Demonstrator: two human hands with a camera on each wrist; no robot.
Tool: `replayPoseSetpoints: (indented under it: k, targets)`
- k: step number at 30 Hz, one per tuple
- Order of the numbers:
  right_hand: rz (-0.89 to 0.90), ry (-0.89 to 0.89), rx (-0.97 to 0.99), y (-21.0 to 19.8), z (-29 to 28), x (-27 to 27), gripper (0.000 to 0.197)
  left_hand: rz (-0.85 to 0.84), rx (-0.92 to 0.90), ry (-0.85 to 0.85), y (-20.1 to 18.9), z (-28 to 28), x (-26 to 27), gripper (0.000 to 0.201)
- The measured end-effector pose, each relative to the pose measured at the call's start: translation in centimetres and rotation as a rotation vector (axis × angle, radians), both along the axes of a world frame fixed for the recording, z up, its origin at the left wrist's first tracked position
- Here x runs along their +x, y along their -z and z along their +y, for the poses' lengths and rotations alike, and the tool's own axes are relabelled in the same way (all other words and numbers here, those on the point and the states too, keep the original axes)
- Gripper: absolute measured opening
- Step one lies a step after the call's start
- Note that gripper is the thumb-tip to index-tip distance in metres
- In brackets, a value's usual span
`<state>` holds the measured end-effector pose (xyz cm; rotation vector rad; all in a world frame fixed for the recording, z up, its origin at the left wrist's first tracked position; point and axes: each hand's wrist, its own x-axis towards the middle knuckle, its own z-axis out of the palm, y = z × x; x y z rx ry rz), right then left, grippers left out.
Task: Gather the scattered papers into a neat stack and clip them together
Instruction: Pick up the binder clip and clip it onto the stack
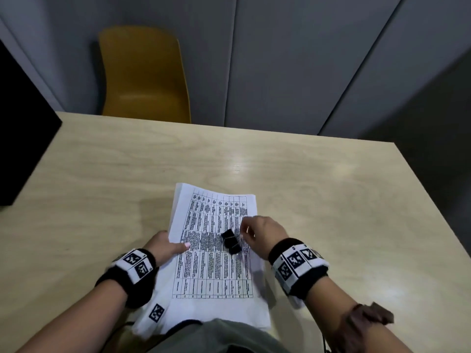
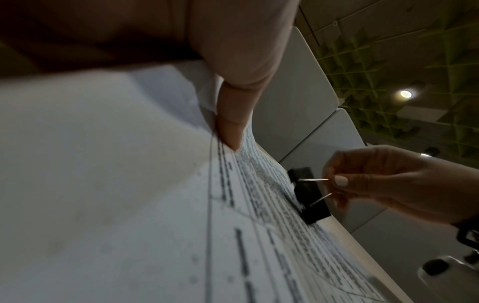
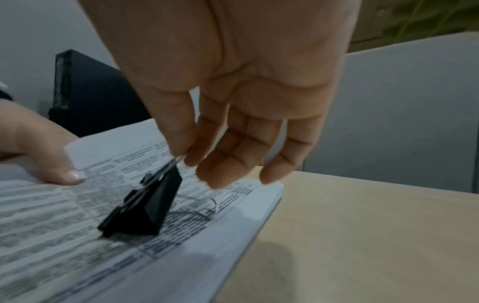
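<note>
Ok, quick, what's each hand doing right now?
Left hand: gripping the papers' left edge, thumb on top.
Right hand: pinching the wire handle of the binder clip, which sits on the papers.

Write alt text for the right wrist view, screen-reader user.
The right hand pinches the wire handle of a black binder clip resting on a stack of printed papers. The left hand holds the stack's far edge on a light wooden table.
</note>
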<state>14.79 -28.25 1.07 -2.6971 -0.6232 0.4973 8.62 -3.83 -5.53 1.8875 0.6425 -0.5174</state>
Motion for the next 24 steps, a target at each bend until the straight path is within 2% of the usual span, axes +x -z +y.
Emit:
replayPoseSetpoints:
  k: [2,4,6,11,16,21,24]
  targets:
    - [-0.017,0.112,0.127,0.2,0.1,0.5,0.013,0.004,0.006,0.020,0.0,0.1,0.0,0.048]
    - [0.086,0.234,0.224,0.4,0.4,0.5,0.021,0.002,0.017,0.033,-0.1,0.2,-0.1,0.050]
    - [0.184,0.311,0.217,0.8,0.6,0.2,0.026,0.012,0.017,0.035,-0.1,0.3,-0.2,0.060]
    - [0.166,0.353,0.151,1.3,1.0,0.5,0.013,0.003,0.024,0.041,0.5,0.7,-0.2,0.085]
    - [0.379,0.346,0.136,0.1,0.8,2.1,0.026,0.010,0.029,0.055,1.4,1.3,-0.2,0.100]
    - [0.506,0.210,0.127,-0.7,1.0,3.4,0.027,0.010,0.006,0.066,0.5,1.0,-0.2,0.086]
    - [0.583,0.140,0.079,-0.9,1.0,3.6,0.021,-0.006,-0.012,0.068,-0.3,0.3,-0.3,0.053]
